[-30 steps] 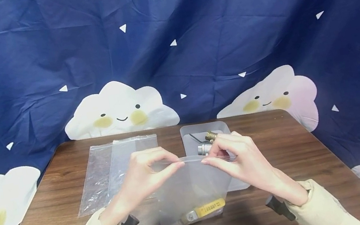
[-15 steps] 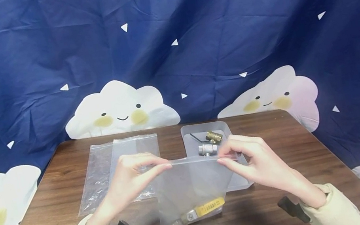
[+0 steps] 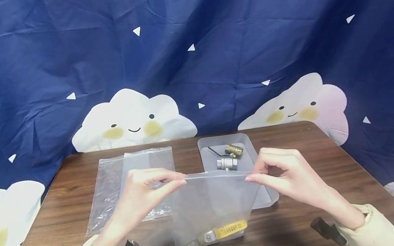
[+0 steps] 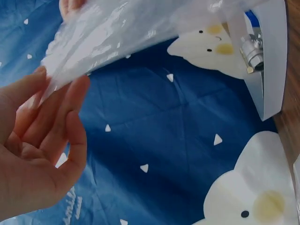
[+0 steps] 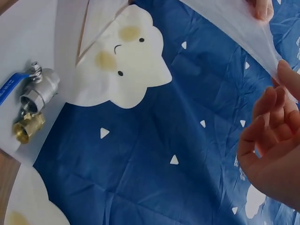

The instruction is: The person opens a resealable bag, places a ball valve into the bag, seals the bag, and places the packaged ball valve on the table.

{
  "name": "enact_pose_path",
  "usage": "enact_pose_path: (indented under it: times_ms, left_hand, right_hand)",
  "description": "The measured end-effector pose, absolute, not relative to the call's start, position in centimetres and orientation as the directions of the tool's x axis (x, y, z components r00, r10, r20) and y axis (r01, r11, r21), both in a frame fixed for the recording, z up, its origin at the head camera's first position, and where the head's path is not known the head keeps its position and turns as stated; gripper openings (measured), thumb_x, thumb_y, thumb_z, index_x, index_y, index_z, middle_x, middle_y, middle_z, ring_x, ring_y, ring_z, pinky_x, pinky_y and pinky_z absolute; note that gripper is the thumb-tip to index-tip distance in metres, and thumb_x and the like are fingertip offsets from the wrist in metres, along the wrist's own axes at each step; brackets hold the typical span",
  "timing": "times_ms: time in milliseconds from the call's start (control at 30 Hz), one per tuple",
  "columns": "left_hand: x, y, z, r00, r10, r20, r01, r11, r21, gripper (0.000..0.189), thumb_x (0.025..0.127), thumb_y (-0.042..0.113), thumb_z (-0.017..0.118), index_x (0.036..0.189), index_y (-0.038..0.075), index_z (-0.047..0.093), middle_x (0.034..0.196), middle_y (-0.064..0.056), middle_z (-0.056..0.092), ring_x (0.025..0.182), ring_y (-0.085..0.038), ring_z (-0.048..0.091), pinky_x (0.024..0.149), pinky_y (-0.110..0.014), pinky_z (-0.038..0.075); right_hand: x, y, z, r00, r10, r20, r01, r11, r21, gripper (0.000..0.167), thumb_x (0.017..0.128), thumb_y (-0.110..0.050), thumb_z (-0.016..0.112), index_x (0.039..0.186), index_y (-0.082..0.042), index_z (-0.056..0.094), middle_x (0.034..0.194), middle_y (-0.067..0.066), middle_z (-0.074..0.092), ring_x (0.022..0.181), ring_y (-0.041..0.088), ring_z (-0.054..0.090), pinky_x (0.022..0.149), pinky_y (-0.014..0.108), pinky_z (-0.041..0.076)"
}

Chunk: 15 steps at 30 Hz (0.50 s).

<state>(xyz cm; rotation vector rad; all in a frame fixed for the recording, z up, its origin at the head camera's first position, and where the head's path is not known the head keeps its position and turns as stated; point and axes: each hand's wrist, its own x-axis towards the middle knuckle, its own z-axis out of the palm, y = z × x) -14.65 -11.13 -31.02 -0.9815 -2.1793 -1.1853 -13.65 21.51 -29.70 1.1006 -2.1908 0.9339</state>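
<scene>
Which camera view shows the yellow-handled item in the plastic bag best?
The head view: the yellow-handled item shows at the bottom of the plastic bag, with dark marks on its handle, though too small to read. The left and right wrist views show only part of the bag and nothing of the item.

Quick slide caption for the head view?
Two hands pinch a zip bag by its top edge, yellow-handled valve inside, brass valve and silver valve in tray beyond.
</scene>
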Motion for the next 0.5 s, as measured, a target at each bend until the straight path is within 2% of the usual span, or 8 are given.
enact_pose_path:
  times_ms: [133,267,500]
  left_hand:
    - [-14.75,-11.73,-31.03,-0.626,0.343,0.700,0.773,0.391,0.500,0.013,0.081,0.012,0.081,0.090,0.021,0.080,0.084,0.009,0.078,0.075,0.003,0.070,0.066,-0.011,0.051]
    - [-14.80,-11.96,-31.21,-0.596,0.350,0.722,0.798,0.352,0.489,0.013,0.081,0.009,0.080,0.090,0.019,0.080,0.084,0.007,0.078,0.076,0.001,0.071,0.069,-0.014,0.054]
    - [-14.81,-12.01,-31.47,-0.606,0.362,0.709,0.795,0.310,0.521,0.016,0.080,0.007,0.079,0.091,0.018,0.080,0.088,0.007,0.079,0.082,0.002,0.072,0.069,-0.013,0.054]
  right_hand:
    - [-13.74,21.91,-29.76,-0.551,-0.493,0.673,-0.825,0.443,-0.350,0.029,0.078,0.001,0.080,0.084,-0.025,0.068,0.075,-0.015,0.059,0.069,-0.004,0.053,0.061,0.010,0.044]
    - [-13.74,22.08,-29.88,-0.553,-0.490,0.674,-0.821,0.457,-0.341,0.026,0.080,0.000,0.078,0.086,-0.024,0.068,0.077,-0.014,0.061,0.071,-0.004,0.055,0.063,0.010,0.045]
    - [-13.95,22.14,-30.39,-0.487,-0.458,0.744,-0.851,0.441,-0.286,0.033,0.070,0.005,0.082,0.079,-0.022,0.064,0.071,-0.014,0.057,0.066,-0.005,0.049,0.057,0.008,0.040]
